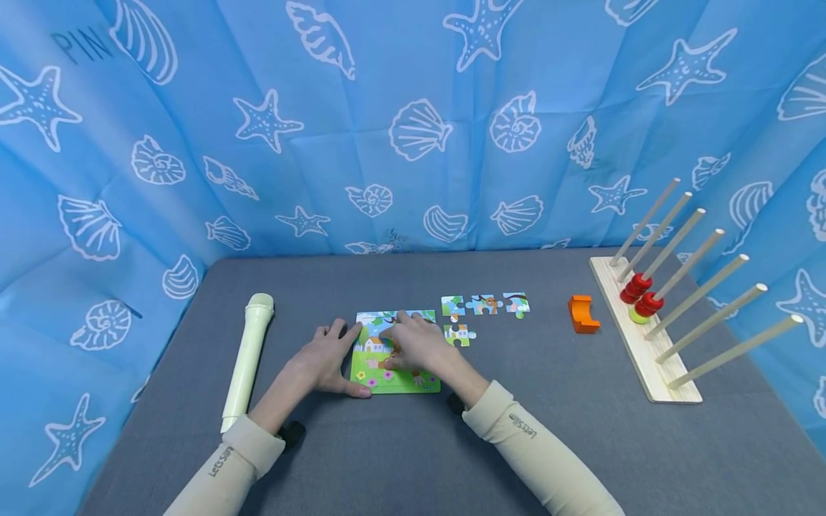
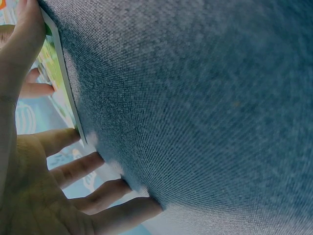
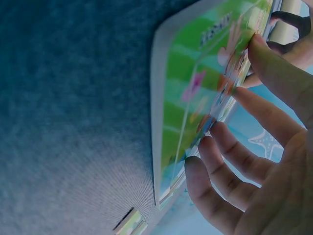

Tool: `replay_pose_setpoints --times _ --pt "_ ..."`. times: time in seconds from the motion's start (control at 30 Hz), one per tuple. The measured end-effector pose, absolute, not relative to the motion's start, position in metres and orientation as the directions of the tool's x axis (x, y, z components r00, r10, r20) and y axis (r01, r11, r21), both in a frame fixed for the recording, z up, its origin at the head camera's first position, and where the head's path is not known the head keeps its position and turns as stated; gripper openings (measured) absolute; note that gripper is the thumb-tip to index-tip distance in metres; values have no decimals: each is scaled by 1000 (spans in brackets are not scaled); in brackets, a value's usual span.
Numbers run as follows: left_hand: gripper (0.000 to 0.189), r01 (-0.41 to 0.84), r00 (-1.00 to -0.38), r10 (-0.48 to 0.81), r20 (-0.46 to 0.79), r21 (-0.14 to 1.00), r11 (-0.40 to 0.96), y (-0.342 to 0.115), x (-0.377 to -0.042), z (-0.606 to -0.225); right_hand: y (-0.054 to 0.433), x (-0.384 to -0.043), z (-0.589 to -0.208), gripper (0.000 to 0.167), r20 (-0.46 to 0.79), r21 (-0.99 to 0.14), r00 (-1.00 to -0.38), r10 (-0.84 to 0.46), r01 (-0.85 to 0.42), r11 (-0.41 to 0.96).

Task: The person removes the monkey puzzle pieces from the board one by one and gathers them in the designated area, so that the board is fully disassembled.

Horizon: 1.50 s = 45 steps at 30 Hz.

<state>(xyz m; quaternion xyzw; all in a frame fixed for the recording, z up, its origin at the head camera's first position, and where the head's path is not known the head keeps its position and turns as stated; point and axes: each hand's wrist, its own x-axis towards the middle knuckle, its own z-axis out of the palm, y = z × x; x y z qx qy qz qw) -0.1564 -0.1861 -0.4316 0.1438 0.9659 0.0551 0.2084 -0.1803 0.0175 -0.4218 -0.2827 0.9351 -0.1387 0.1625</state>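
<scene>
A jigsaw board (image 1: 400,385) with a cartoon house and flowers lies flat on the table. My left hand (image 1: 323,364) steadies its left side, thumb at the near left corner and index finger by the upper left edge. In the left wrist view, that hand's fingers (image 2: 124,213) are spread, several resting on the cloth. Over the board's right half, my right hand (image 1: 421,345) touches the picture with its fingertips. The right wrist view shows its fingers (image 3: 234,156) slightly bent against the board's surface; whether a piece lies beneath them is hidden.
Several loose jigsaw pieces (image 1: 485,305) lie right of the board. Farther right are an orange block (image 1: 584,314) and a wooden peg stand (image 1: 635,337) with red and yellow-green beads. A pale green microphone-shaped toy (image 1: 248,358) lies at left. A blue curtain (image 1: 413,179) hangs behind the table.
</scene>
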Motion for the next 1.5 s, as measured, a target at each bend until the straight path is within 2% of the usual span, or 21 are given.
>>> replay_pose_setpoints --times 0.23,0.5,1.03,1.5 --pt "122 260 -871 305 -385 167 951 -186 -156 -431 17 -181 -422 57 -238 -366 -797 -555 -456 811" --pt "123 259 -874 307 -376 173 950 -186 -156 -434 21 -182 -423 50 -219 -414 -798 -562 -445 794" --pt "123 257 -876 307 -373 178 950 -186 -156 -434 21 -181 -423 63 -282 -396 -797 -535 -411 821" --pt "123 265 -878 313 -363 175 948 -186 -156 -431 20 -176 -419 58 -226 -374 -810 -541 -441 816"
